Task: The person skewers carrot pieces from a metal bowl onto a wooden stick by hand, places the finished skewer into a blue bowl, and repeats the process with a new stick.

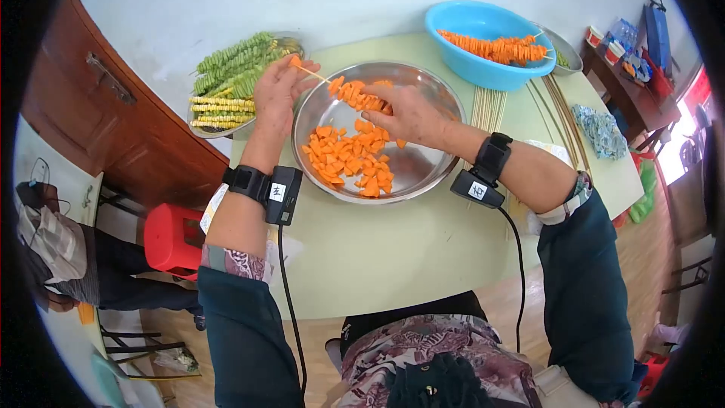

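Observation:
A wooden skewer slants over the far rim of a steel bowl, threaded with a row of orange carrot pieces. My right hand is closed around the row, its fingers over part of it. At the skewer's far left end, my left hand pinches a single carrot slice by the tip. Below both hands, a heap of cut carrot chunks lies in the bowl, mostly on its left and near side.
Skewered green and yellow slices fill a tray at left. A blue basin holds finished carrot skewers. Bare sticks and a patterned cloth lie at right. A red stool and a person are at far left.

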A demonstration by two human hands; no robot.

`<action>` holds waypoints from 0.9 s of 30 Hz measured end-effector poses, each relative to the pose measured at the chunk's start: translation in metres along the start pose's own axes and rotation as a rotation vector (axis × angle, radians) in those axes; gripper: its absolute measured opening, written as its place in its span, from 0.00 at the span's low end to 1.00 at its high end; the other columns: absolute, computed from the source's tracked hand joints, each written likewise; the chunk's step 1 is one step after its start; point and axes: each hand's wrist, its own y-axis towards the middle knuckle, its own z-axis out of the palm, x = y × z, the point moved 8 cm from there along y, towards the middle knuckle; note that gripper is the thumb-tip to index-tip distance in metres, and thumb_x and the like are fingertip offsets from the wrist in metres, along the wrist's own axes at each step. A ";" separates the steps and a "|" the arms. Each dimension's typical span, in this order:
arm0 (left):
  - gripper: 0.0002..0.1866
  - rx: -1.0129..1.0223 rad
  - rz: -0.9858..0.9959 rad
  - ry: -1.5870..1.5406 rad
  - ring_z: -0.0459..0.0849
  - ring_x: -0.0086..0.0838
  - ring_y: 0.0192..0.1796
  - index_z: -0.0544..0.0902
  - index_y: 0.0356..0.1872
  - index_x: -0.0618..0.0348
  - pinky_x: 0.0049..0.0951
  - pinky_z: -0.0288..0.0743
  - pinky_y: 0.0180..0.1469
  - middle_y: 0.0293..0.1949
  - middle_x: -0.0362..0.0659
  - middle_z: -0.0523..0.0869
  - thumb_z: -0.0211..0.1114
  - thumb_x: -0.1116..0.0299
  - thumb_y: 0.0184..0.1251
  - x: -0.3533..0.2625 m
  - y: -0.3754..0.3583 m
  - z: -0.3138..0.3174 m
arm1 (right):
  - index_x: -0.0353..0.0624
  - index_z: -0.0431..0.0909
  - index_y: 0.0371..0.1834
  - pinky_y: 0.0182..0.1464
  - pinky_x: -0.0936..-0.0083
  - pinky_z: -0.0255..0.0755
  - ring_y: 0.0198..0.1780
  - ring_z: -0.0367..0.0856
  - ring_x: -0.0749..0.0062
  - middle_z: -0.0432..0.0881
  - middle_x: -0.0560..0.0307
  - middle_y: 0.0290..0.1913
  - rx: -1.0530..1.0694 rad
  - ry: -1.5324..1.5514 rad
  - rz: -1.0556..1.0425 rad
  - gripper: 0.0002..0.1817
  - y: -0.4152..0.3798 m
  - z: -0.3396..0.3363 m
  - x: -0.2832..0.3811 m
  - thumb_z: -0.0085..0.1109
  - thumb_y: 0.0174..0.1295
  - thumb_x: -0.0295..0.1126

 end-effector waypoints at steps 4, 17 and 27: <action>0.14 0.037 0.026 0.026 0.80 0.40 0.48 0.69 0.51 0.71 0.29 0.79 0.45 0.45 0.55 0.78 0.49 0.76 0.66 0.001 0.003 -0.001 | 0.38 0.71 0.52 0.29 0.72 0.73 0.19 0.78 0.64 0.80 0.46 0.24 -0.162 -0.111 -0.226 0.23 0.001 -0.001 0.004 0.58 0.55 0.37; 0.13 0.006 0.069 0.150 0.82 0.39 0.45 0.69 0.50 0.72 0.28 0.80 0.43 0.44 0.55 0.78 0.49 0.78 0.65 -0.001 0.004 -0.001 | 0.36 0.73 0.45 0.34 0.62 0.72 0.27 0.78 0.51 0.78 0.41 0.21 -0.120 -0.063 -0.174 0.19 0.001 -0.003 0.005 0.57 0.53 0.37; 0.12 -0.007 0.081 0.195 0.82 0.35 0.44 0.70 0.49 0.70 0.26 0.80 0.43 0.43 0.52 0.80 0.50 0.78 0.66 -0.003 0.002 -0.001 | 0.36 0.74 0.45 0.35 0.62 0.72 0.28 0.79 0.51 0.78 0.41 0.22 -0.079 -0.060 -0.101 0.19 0.001 -0.005 0.007 0.56 0.53 0.37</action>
